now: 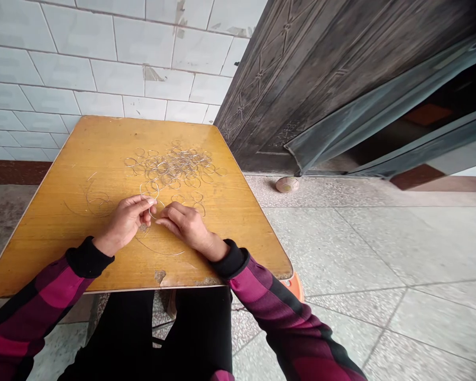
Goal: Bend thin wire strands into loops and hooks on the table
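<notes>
Pink-and-black checked sleeves [47, 296] reach forward, elbows out, so both wrists settle low over a scuffed yellow wooden tabletop [43, 248], which seems to steady them. Left hand [125, 222] narrows to a fingertip pinch on a thin silver wire loop [149, 203]. Right hand [186, 225], also narrow, sits just beside it, though whether it grips the wire is hard to tell. A heap of similar wire rings [174, 166] lies at twelve o'clock, within easy reach; looser wire curves [93, 201] lie at nine o'clock.
</notes>
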A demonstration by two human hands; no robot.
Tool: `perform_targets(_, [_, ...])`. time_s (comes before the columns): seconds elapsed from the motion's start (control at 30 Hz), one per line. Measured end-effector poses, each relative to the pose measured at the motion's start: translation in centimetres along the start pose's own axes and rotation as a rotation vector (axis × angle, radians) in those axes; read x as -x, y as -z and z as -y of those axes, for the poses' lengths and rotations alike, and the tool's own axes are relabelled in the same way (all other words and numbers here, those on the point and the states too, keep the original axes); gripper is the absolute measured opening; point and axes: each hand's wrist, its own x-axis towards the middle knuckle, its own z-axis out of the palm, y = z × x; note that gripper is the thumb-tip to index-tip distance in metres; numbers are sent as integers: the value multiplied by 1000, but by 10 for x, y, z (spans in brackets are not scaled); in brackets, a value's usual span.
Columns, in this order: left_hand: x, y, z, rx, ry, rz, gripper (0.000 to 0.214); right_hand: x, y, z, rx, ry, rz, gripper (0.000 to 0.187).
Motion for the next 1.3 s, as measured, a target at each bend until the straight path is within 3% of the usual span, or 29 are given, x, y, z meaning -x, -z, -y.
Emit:
perform_targets(0.4, [-1, 6, -6, -54, -50, -55, 21, 0, 1, 0, 40, 8, -36, 25])
perform_targets(0.47, [-1, 8, -7, -173, -156, -97, 30, 0, 1, 0, 36, 4, -27, 25])
perform_targets(0.6, [-2, 19, -14, -639, -569, -117, 48, 0, 1, 1, 30, 2, -4, 26])
perform_targets(0.7, [-3, 27, -20, -961, -800, -49, 31, 0, 1, 1, 45, 1, -7, 27])
perform_targets(0.8, [-5, 34, -23, -1122, -919, 23, 14, 1, 0, 1, 47, 3, -2, 28])
perform_targets(0.93, [-7, 38, -23, -1196, -960, 68, 13, 1, -1, 1, 52, 17, -7, 28])
perform_targets(1.17, [-6, 39, -24, -1184, -906, 63, 11, 1, -3, 1, 49, 38, -12, 27])
perform_targets(1.3, [-6, 40, -23, -1251, -1003, 55, 13, 1, -3, 0, 57, 47, -8, 28])
